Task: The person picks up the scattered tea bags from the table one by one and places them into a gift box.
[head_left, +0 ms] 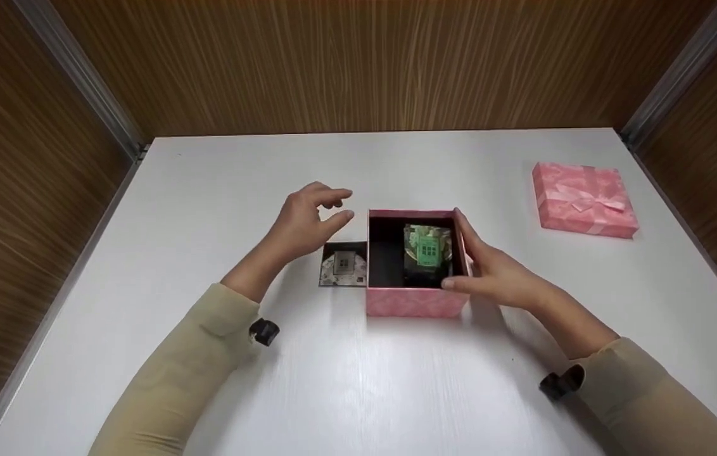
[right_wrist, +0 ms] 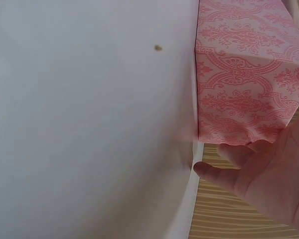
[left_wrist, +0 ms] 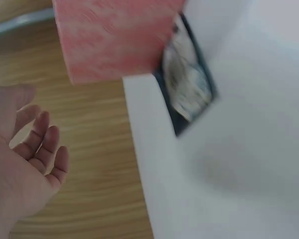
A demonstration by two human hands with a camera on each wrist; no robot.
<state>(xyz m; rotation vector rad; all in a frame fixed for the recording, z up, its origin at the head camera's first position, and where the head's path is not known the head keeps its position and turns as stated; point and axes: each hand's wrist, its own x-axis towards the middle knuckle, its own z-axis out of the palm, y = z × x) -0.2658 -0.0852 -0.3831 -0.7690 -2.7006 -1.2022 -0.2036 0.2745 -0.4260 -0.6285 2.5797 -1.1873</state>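
A pink gift box (head_left: 417, 303) stands with its top off, its dark inside showing. Inside it, toward the right, is a packet with a green label (head_left: 428, 250). My right hand (head_left: 501, 275) holds the box's right side, thumb over the front rim and fingers along the wall toward the back corner. Flat on the table against the box's left side lies a grey-and-white patterned packet (head_left: 344, 265). My left hand (head_left: 308, 218) is raised above and behind that packet, thumb and fingers apart. In the left wrist view the left fingers (left_wrist: 42, 142) are loosely curved and hold nothing.
A pink lid with a ribbon bow (head_left: 586, 201) lies at the back right of the white table (head_left: 238, 171). Wood-grain panels (head_left: 365, 69) enclose the table at the back and both sides. Black bands (head_left: 265, 331) hang at both sleeve cuffs.
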